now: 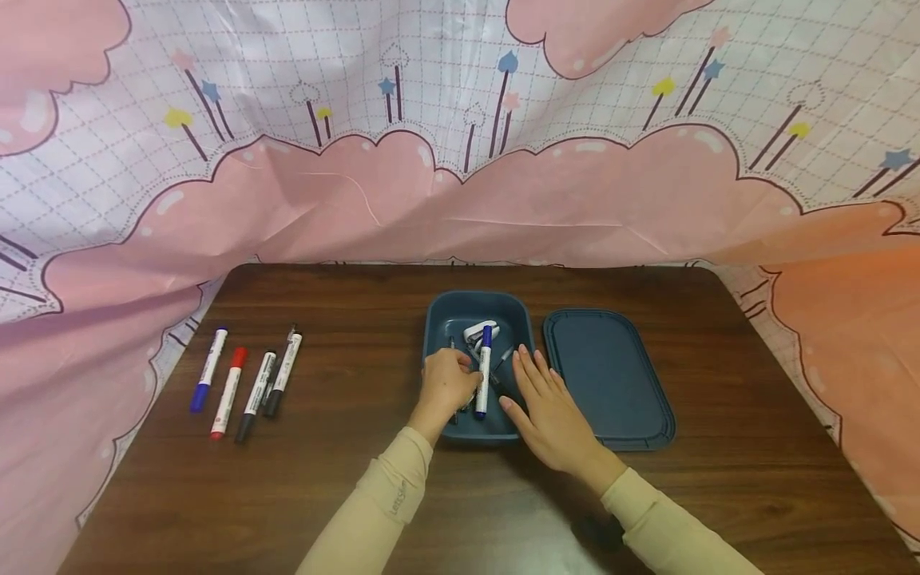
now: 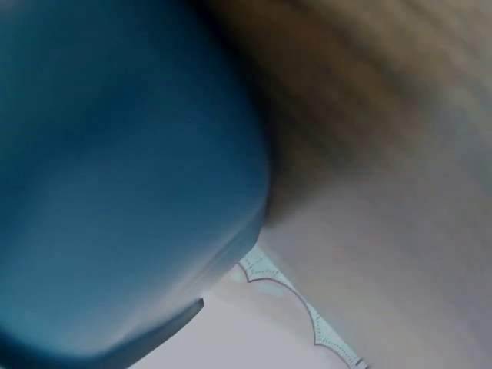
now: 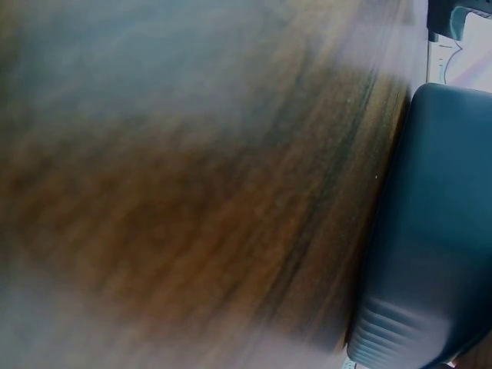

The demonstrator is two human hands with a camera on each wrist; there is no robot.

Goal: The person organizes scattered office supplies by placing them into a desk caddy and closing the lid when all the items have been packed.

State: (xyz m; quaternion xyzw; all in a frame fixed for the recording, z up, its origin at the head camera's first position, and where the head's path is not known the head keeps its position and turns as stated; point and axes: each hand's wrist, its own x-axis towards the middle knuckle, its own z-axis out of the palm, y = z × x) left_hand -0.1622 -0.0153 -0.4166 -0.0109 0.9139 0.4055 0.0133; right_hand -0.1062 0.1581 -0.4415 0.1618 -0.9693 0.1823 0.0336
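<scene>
Pointing its blue cap away from the person, the marker is held over the box, a bit right of its middle. Its long axis is run almost parallel to the box's long sides, just slightly slanted, with the cap end nudged right and the short blue tail end aimed back at the person near the close rim.

Looks like it's pinched by the left hand, whose fingers are curled in from the left; exactly how the fingertips are placed is hidden. The right hand is laid flat and loose along the box's right rim, fingers pretty straight, nothing gripped. The lid is set on the table just beside that hand.

Inside the box, a white item is seen near the marker's cap, plus some slim items that are partly covered.

Over on the left, a blue marker, a red marker and two black markers are lined up side by side, all slanted. Only the red one's cap is pointed away. A pink patterned curtain is hung behind. Both wrist views are badly blurred.
</scene>
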